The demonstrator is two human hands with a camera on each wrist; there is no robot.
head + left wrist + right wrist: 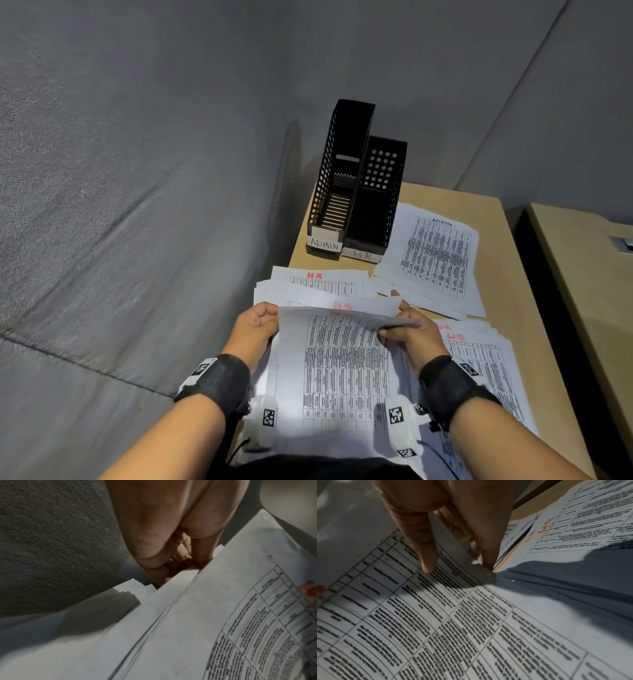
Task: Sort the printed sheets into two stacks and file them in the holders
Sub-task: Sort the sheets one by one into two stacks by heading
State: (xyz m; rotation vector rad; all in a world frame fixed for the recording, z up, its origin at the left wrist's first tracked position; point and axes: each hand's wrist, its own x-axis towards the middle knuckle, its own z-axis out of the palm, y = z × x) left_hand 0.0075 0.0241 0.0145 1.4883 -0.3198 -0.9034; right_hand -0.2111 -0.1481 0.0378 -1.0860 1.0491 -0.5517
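A bundle of sheets (342, 370) was held up near the body, its far edge curled over so that a red HR heading showed at the top. It was clamped at both far corners: the left hand (255, 329) was curled round the left edge, and the right hand (412, 330) pinched the right corner, thumb on the printed face and fingers (488, 555) behind. More HR sheets (318, 284) lay fanned on the surface (507, 246) just beyond, another HR pile (479, 359) lay to the right, and an ADMIN stack (435, 257) lay farther right, beside the holders.

The step appeared to be gathering the HR sheets into one stack. It would be done well if each heading were read before a sheet was added, since the two kinds looked alike. The edges should be knocked square against the surface before filing; a ragged bundle could catch on the narrow mouth of the HR holder (373, 205), which stood touching the ADMIN holder (337, 178) at the far left. Both holders appeared unfilled.
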